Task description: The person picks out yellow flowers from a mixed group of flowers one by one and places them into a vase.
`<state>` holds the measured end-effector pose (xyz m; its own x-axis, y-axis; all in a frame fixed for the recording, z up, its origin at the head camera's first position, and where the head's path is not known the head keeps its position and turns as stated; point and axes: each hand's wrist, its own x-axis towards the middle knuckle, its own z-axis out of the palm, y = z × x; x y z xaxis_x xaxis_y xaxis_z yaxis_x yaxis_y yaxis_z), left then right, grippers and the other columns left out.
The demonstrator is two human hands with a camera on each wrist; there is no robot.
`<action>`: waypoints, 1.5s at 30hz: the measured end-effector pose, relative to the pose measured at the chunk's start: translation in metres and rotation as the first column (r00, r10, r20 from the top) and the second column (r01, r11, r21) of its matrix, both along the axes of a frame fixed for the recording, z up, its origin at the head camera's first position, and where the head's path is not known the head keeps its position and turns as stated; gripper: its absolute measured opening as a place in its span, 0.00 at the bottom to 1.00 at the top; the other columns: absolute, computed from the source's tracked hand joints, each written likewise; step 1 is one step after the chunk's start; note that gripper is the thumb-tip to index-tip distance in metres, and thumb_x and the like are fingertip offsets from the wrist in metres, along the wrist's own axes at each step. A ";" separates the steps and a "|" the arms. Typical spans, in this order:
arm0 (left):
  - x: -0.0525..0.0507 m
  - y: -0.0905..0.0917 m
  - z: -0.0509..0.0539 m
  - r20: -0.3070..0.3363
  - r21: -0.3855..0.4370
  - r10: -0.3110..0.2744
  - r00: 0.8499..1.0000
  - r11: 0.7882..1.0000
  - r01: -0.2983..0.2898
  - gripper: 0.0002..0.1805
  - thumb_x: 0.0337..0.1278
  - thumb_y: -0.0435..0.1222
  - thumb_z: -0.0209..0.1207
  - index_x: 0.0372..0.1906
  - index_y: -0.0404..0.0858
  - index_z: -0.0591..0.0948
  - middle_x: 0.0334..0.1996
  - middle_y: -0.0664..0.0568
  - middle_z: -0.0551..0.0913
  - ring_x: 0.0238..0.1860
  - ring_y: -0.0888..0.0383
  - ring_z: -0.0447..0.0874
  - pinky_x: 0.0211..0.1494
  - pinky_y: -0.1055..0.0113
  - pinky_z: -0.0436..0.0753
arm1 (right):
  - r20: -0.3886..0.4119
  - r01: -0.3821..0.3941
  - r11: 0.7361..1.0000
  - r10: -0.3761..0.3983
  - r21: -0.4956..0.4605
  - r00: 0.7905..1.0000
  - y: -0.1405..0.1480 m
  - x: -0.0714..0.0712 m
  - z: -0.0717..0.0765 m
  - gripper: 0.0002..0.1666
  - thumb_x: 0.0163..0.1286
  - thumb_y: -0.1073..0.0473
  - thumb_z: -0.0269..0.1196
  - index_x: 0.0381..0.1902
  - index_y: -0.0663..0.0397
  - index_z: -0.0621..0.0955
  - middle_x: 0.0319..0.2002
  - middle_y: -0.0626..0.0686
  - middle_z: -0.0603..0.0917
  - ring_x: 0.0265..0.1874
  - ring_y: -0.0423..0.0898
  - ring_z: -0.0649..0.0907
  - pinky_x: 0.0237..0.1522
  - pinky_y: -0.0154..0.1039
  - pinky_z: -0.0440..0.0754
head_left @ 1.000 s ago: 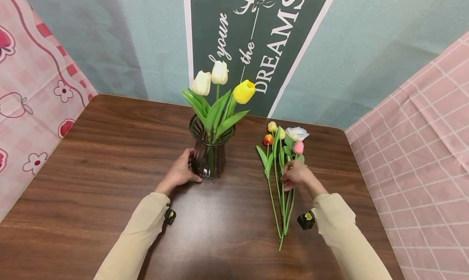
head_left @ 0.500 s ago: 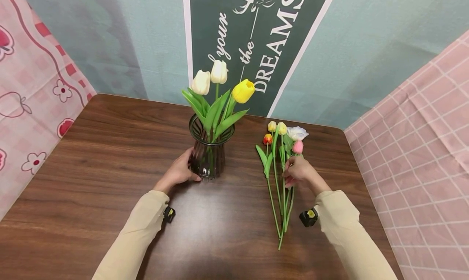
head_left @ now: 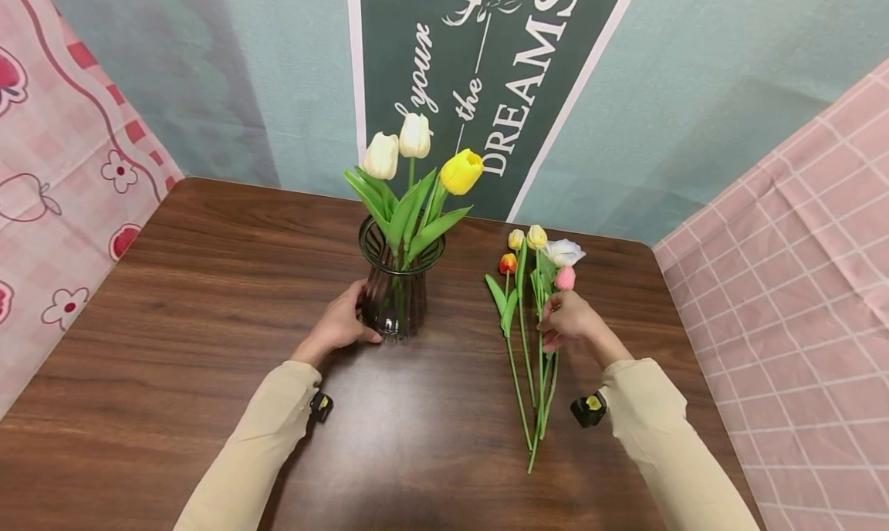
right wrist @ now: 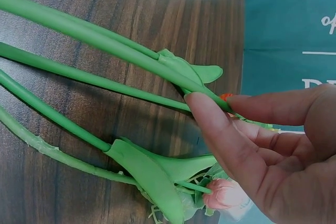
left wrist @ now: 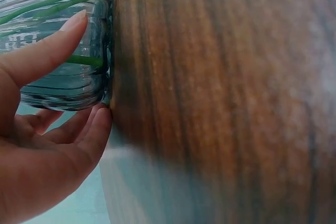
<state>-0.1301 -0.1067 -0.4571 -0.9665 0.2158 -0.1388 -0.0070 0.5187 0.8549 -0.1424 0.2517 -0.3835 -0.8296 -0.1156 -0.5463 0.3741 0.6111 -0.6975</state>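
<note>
Around the lower side of a dark ribbed glass vase (head_left: 396, 307) curls my left hand (head_left: 339, 324), thumb at the front near its base. Two white tulips (head_left: 381, 157) and a large yellow tulip (head_left: 461, 173) stand in the vase. At right, my right hand (head_left: 571, 321) pinches the green stem (right wrist: 105, 43) of a small pale-yellow tulip (head_left: 537, 237) between thumb and forefinger. Under and beside it lie another pale-yellow tulip (head_left: 516, 239), an orange-red tulip (head_left: 508, 264), a pink tulip (head_left: 566, 278) and a whitish flower (head_left: 564, 252). The hand partly hides their stems.
The flowers and vase are on a brown wood-grain table (head_left: 208, 284). A blue-grey cloth with a dark lettered banner (head_left: 486, 76) hangs behind. Pink patterned cloths border the left and right sides.
My right hand has shifted slightly up and right with the pale-yellow tulip, whose head has risen clear of the neighbouring leaf. My left hand and the vase have stayed in place.
</note>
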 end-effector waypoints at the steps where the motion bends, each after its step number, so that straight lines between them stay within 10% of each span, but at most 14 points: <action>1: 0.000 0.000 0.000 -0.002 -0.003 0.004 1.000 1.000 -0.004 0.52 0.21 0.24 0.73 0.63 0.30 0.60 0.57 0.34 0.69 0.56 0.39 0.69 0.58 0.52 0.68 | 0.001 -0.001 1.000 0.001 0.001 1.000 0.000 0.000 0.001 0.07 0.59 0.78 0.54 0.28 0.70 0.66 0.19 0.60 0.74 0.15 0.48 0.81 0.25 0.44 0.83; 28: 0.003 0.007 0.000 -0.007 -0.039 0.097 0.995 0.995 -0.097 0.50 0.18 0.27 0.75 0.58 0.30 0.62 0.52 0.36 0.73 0.51 0.42 0.71 0.56 0.52 0.70 | -0.016 -0.001 1.000 0.001 -0.009 1.000 0.002 0.002 0.000 0.06 0.59 0.78 0.53 0.29 0.70 0.66 0.25 0.64 0.77 0.16 0.49 0.81 0.26 0.45 0.83; 45: 0.000 0.002 -0.001 -0.008 -0.028 0.003 1.000 1.000 -0.003 0.59 0.19 0.25 0.74 0.67 0.31 0.54 0.60 0.34 0.65 0.60 0.38 0.62 0.63 0.48 0.59 | 0.001 0.004 1.000 -0.004 -0.009 1.000 0.004 0.004 0.000 0.06 0.59 0.77 0.53 0.30 0.69 0.66 0.20 0.61 0.75 0.16 0.48 0.81 0.27 0.46 0.83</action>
<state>-0.1305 -0.1051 -0.4580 -0.9682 0.2090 -0.1375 -0.0023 0.5424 0.8401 -0.1382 0.2562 -0.3837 -0.8297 -0.1177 -0.5456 0.3767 0.6033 -0.7030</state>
